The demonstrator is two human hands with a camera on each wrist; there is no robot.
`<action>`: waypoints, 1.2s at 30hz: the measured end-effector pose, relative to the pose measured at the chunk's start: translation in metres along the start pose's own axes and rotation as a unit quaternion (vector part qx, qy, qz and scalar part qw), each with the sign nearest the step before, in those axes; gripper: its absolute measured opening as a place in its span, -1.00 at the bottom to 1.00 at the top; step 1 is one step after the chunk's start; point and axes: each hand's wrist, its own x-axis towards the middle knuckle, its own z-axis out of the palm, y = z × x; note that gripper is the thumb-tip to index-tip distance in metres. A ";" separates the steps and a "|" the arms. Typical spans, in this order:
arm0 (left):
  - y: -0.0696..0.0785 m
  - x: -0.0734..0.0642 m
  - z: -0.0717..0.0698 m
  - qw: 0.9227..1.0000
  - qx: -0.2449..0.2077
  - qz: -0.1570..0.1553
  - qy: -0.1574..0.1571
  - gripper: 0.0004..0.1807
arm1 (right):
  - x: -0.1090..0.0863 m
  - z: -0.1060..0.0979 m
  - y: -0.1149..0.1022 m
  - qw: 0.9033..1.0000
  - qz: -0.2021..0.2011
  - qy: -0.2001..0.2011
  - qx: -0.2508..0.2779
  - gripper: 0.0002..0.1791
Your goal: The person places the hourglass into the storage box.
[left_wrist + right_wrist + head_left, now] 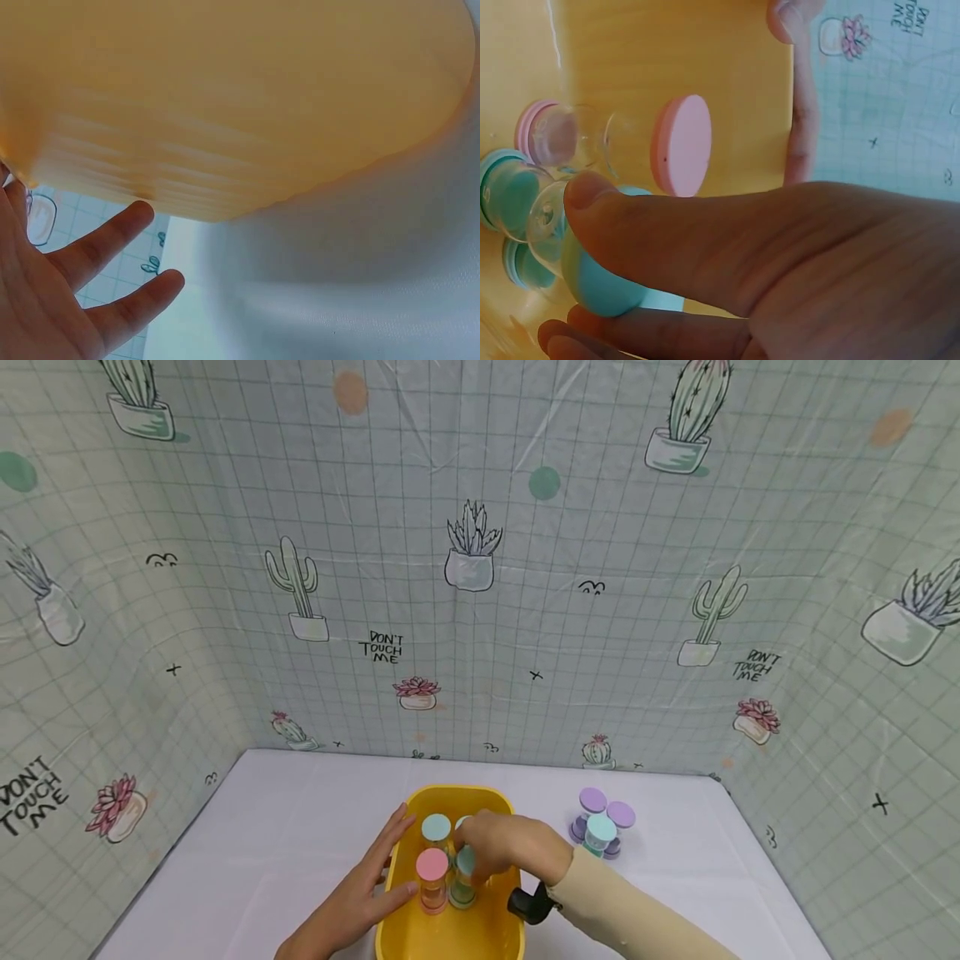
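A yellow bin [450, 939] holds several small clear sand timers with coloured end caps. My right hand [510, 843] reaches in from the right, its thumb and fingers gripping a teal-capped timer [604, 281] by the top. Beside that one stands a pink-capped timer [432, 865]; behind the pink one is another teal-capped timer [436, 827]. My right fingers hide part of the teal timers. At the bin's left side, my left hand [360, 889] has its fingers spread along the outer wall and its thumb over the rim near the pink cap.
To the right of the bin, two purple-capped timers [621, 815] and a teal-capped timer [600, 831] stand close together on the white table [300, 810]. A printed cloth [480, 635] with cactus drawings hangs behind and along both sides.
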 end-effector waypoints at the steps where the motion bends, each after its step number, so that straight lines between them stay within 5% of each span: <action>1: 0.000 0.000 0.000 1.000 -0.001 -0.002 0.000 -0.18 | -0.001 0.000 0.000 1.000 0.001 0.000 0.001 -0.66; 15: 0.000 0.004 -0.001 1.000 0.005 0.022 0.009 -0.18 | -0.016 -0.016 0.002 0.999 0.002 0.026 0.020 -0.65; 36: 0.000 -0.001 0.004 1.000 -0.006 0.014 0.012 -0.18 | -0.015 -0.012 0.001 1.000 0.001 0.019 0.021 -0.70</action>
